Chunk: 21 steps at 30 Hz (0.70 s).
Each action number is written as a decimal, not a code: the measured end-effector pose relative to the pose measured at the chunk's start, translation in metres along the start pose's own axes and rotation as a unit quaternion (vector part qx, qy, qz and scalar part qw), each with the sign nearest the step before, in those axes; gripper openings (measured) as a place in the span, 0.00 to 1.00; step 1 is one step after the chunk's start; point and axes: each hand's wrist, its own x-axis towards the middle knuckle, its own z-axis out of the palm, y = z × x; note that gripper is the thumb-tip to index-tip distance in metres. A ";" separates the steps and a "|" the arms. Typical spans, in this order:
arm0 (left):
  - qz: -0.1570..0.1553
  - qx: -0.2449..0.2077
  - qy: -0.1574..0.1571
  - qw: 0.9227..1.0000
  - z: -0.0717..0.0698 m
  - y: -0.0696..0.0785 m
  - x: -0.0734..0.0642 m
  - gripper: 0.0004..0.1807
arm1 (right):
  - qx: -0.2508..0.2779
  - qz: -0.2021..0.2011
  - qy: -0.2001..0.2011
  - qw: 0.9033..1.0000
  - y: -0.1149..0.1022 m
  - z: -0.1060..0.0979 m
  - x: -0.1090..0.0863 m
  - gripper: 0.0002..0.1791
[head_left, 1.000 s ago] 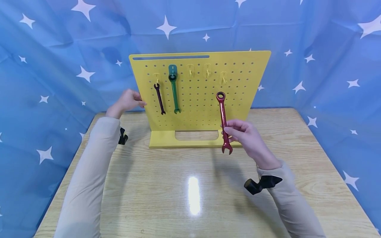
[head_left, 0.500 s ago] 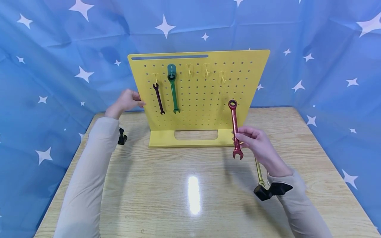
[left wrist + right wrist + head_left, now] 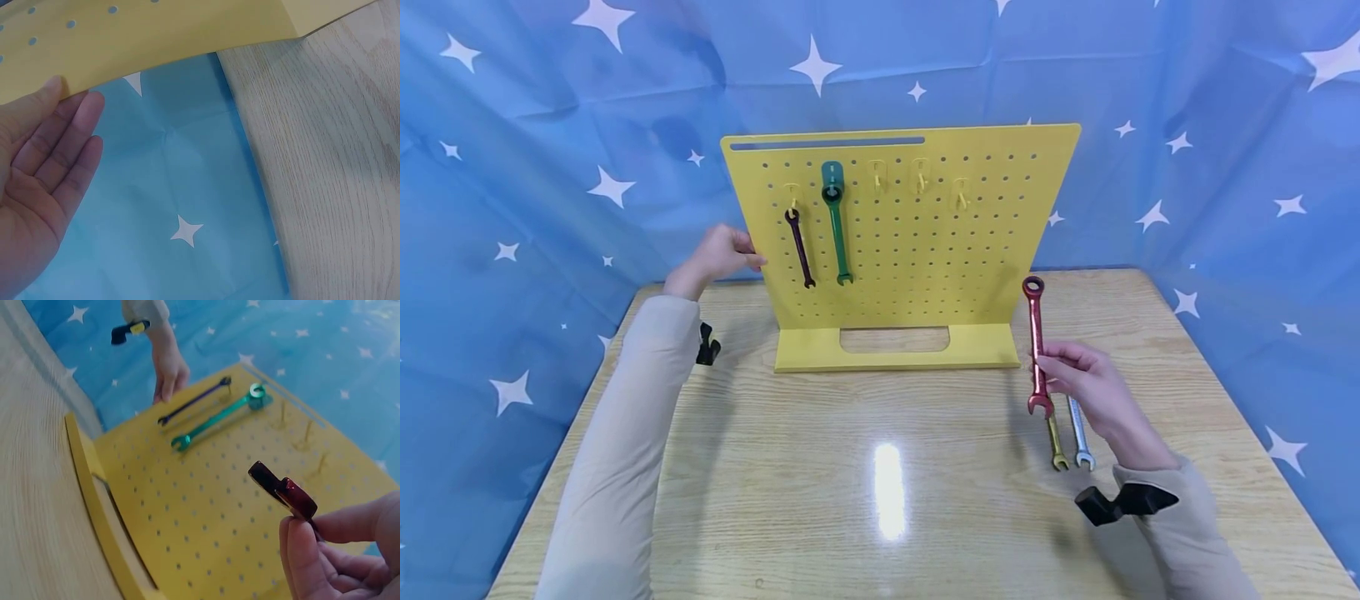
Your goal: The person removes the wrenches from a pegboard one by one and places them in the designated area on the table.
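Observation:
My right hand pinches a red combination wrench by its shaft, ring end up, to the right of the yellow pegboard. Seen from the right wrist, thumb and fingertips meet on the red wrench, which shows nearly end-on. At the board's left edge, my left hand grips the panel; in the left wrist view the thumb lies on its front and fingers reach behind. A dark purple wrench and a green wrench hang from hooks on the board.
Beneath my right hand, a gold wrench and a silver wrench lie on the wooden table. Bare yellow hooks stick out of the board's upper part. A blue star-patterned cloth stands behind.
My right hand has carried the red wrench right and downward, from before the board to past its right edge. The gold and silver wrenches have come into sight. My left hand stays put.

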 end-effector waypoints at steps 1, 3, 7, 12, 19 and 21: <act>-0.001 -0.002 -0.001 1.000 0.000 0.000 0.000 0.10 | 0.002 0.002 0.003 1.000 0.001 -0.004 -0.002 0.11; -0.004 -0.005 -0.001 1.000 0.000 0.001 0.000 0.10 | 0.010 0.004 0.006 1.000 0.004 -0.012 -0.006 0.11; -0.004 -0.006 -0.002 1.000 0.000 0.000 -0.001 0.11 | 0.028 0.006 0.010 1.000 0.010 -0.029 -0.014 0.12; -0.005 -0.003 -0.004 1.000 0.001 0.000 -0.001 0.11 | 0.033 0.023 0.025 0.999 0.017 -0.050 -0.024 0.13; -0.010 -0.014 -0.005 1.000 0.001 0.002 -0.001 0.11 | 0.022 0.051 0.037 0.998 0.028 -0.075 -0.037 0.13; -0.012 -0.017 -0.005 1.000 0.000 0.002 -0.001 0.11 | 0.019 0.063 0.043 0.997 0.032 -0.081 -0.041 0.13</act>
